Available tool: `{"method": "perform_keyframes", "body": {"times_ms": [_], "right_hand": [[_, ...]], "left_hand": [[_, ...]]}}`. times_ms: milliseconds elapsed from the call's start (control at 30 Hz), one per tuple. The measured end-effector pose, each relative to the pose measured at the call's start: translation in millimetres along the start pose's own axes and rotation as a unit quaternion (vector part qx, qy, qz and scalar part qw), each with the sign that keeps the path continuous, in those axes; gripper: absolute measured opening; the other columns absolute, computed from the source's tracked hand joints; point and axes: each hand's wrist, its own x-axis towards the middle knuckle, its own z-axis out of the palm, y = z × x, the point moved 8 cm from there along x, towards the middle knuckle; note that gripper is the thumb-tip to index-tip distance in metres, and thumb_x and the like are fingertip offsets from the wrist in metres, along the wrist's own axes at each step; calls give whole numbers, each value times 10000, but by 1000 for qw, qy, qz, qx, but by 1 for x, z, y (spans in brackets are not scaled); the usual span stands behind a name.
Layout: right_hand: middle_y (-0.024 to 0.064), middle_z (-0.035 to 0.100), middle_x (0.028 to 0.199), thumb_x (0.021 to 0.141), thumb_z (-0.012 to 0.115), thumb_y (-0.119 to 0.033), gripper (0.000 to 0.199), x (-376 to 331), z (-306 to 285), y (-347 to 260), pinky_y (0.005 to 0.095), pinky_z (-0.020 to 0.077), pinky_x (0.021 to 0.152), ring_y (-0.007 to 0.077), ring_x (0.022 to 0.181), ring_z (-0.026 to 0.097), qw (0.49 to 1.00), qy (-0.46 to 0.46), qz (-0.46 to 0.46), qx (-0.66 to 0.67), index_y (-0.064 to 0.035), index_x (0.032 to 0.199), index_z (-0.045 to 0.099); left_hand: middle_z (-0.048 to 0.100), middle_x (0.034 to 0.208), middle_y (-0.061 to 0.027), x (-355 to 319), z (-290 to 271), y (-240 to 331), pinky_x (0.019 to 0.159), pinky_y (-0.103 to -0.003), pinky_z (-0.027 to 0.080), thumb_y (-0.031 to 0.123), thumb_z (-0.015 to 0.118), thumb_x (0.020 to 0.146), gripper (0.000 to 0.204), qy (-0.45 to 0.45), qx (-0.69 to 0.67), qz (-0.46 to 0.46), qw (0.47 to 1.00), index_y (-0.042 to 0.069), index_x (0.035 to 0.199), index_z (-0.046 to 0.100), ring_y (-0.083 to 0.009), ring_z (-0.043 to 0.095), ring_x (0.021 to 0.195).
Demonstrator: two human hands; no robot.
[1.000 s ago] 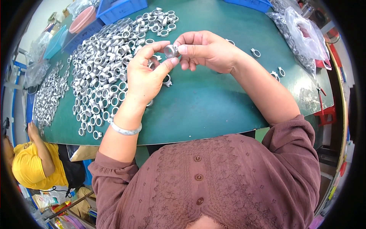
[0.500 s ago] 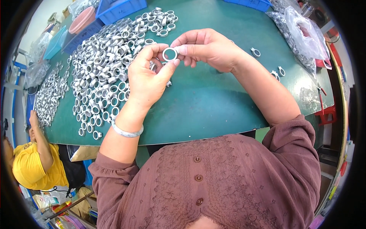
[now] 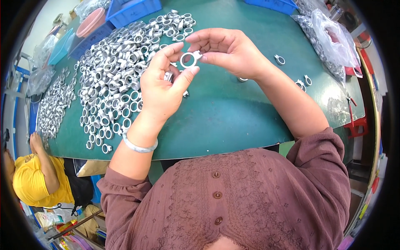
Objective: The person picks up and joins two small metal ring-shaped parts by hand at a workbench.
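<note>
A silver-grey metal ring clamp [image 3: 182, 61] with a small lug on its upper right is held upright between the thumb and fingertips of my left hand [image 3: 160, 85]. More grey metal shows within or just behind that hand's curled fingers; I cannot tell whether it is held. My right hand [image 3: 233, 52] is beside the ring, its thumb tip at the lug and its fingers arched apart from the thumb. Left of my hands, a large heap of similar ring clamps [image 3: 109, 66] covers the green tabletop [image 3: 216, 112].
Single ring clamps [image 3: 279, 60] lie on the right. Blue bins [image 3: 133, 11] stand at the back, near a pink basin [image 3: 90, 23]. A clear bag of parts [image 3: 329, 33] and red-handled pliers [image 3: 350, 108] are at the right. A co-worker in yellow [image 3: 35, 181] sits at left, by smaller parts [image 3: 56, 108].
My right fingers have spread from the ring clamp, and it has turned slightly, its lug now pointing up to the right. The co-worker's hand has moved down.
</note>
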Motion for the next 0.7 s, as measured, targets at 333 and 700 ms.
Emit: {"method": "perform_keyframes", "body": {"times_ms": [333, 700], "right_hand": [[137, 590, 921, 716, 579, -63, 282, 2, 3, 30, 323, 457, 735, 240, 843, 572, 967, -14, -1, -255, -27, 996, 565], [141, 520, 899, 658, 652, -147, 283, 18, 43, 46, 393, 434, 763, 309, 890, 527, 862, -129, 47, -488, -45, 911, 576]], "left_hand": [[565, 805, -42, 0, -8, -19, 507, -164, 389, 48, 636, 737, 300, 38, -136, -172, 975, -2, 1021, 556, -44, 473, 577], [576, 949, -176, 5, -15, -56, 748, -341, 510, 111, 492, 802, 201, 56, -564, -279, 775, -33, 932, 544, -299, 573, 889]]}}
